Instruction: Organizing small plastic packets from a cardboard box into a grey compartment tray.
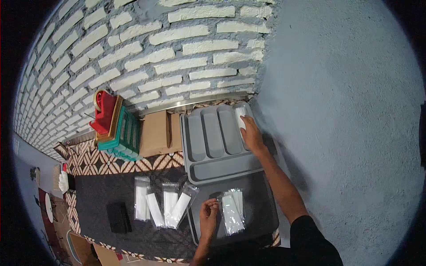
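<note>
My right hand [251, 133] reaches into the far right compartment of a grey plastic divided tray [219, 164], its fingers on a white rectangular packet [240, 114] lying there. Whether the fingers grip that packet or only touch it cannot be told. My left hand [208, 212] is half curled over a dark tray [259, 206], just left of several white strips in clear plastic sleeves [233, 214]; nothing plain shows in it. Farther left on the dark cloth lie several more white packets in clear sleeves [171, 202]. The other compartments of the grey tray hold nothing visible.
A black folded item [118, 217] lies on the cloth at left. Behind it stand a teal drawer box [124, 136] with a red tape dispenser [106, 111] on top and brown cardboard [154, 133]. A white brick wall [196, 46] and a grey wall [342, 99] bound the table.
</note>
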The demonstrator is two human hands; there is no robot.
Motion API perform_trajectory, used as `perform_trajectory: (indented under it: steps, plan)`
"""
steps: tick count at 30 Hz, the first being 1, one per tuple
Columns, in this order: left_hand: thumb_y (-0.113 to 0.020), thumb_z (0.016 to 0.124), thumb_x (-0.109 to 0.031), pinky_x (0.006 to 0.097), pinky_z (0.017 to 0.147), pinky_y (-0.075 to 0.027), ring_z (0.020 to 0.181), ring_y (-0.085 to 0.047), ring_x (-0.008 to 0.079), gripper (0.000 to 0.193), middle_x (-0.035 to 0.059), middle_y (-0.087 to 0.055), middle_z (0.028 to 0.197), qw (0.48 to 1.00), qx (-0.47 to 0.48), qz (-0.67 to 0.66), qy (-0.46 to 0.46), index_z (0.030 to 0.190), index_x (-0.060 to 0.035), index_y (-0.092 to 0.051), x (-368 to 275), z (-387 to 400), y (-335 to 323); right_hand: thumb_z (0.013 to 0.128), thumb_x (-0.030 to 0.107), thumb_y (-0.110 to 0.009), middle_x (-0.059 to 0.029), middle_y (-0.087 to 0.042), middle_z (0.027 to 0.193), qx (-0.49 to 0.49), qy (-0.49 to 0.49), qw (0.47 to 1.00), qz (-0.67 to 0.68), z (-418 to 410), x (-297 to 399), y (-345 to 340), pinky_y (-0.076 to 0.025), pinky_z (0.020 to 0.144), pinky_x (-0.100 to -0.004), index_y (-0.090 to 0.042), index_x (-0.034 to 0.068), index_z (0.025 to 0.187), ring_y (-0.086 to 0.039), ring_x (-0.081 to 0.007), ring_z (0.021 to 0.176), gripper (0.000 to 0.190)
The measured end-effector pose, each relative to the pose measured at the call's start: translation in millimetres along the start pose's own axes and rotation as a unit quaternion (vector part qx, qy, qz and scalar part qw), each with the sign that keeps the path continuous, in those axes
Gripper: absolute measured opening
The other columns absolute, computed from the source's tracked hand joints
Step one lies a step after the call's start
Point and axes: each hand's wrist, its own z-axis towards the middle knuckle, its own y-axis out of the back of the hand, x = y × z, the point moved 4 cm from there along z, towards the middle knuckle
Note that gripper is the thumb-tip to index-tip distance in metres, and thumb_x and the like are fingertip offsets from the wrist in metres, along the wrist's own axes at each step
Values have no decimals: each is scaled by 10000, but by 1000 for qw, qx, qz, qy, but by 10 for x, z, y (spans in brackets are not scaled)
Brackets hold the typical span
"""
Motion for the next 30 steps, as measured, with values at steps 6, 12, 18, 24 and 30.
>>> perform_trajectory:
  steps: [6,12,18,24,30]
  plan:
    - [-575,900,-98,261,793,-442,871,-536,141,237,64,-541,1005,996,23,89,-12,1113,-13,-514,124,-315,20,852,104,-612,-157,-627,949,132,-163,964,164,-1286,838,392,-476,759,-357,-566,12,1087,-610,-264,857,257]
    - [-624,815,-62,377,861,-411,949,-496,309,362,172,-504,1009,932,54,327,-144,1155,-14,-508,246,-563,-87,831,114,-659,-129,-645,845,185,-248,942,131,-2547,1208,552,-489,681,-324,-565,5,1054,-625,-201,757,266]
    - [-610,833,-90,403,874,-403,965,-485,344,396,184,-508,994,908,92,367,-180,1209,-17,-507,279,-662,-137,829,144,-676,-165,-645,861,198,-348,896,194,-2855,1350,479,-500,697,-362,-543,-10,1040,-647,-250,777,293]
    - [-531,932,-195,340,789,-420,900,-516,215,331,134,-542,992,992,34,82,-92,1181,21,-504,398,-542,-122,788,87,-675,-114,-617,866,108,-137,977,119,-2625,1906,759,-478,750,-374,-583,22,1023,-599,-268,833,261]
    - [-481,967,-217,247,673,-424,781,-505,84,247,33,-561,897,996,18,-89,27,1074,-1,-533,-11,-581,-197,796,58,-653,-138,-588,981,178,-64,976,107,-2618,2251,818,-471,762,-388,-588,32,1044,-588,-285,873,257]
